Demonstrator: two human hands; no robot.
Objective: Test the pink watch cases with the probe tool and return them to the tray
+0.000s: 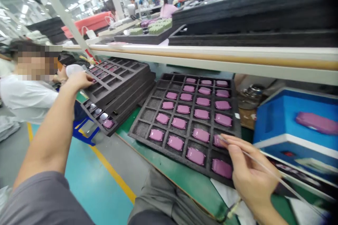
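A black foam tray on the green bench holds several purple rounded parts in its compartments. My right hand is over the tray's right edge, its fingers pinched on a thin clear stick-like tool whose tip is by a purple part. To the left, my left hand reaches over a stack of black foam trays, fingers closed on a small purple part at the top tray's near-left side. Several small parts lie in a lower tray that sticks out of this stack.
A blue machine with a purple part on top stands right. A shelf edge crosses above the trays, bearing stacked black trays. A person in white is at the left, near a blue stool.
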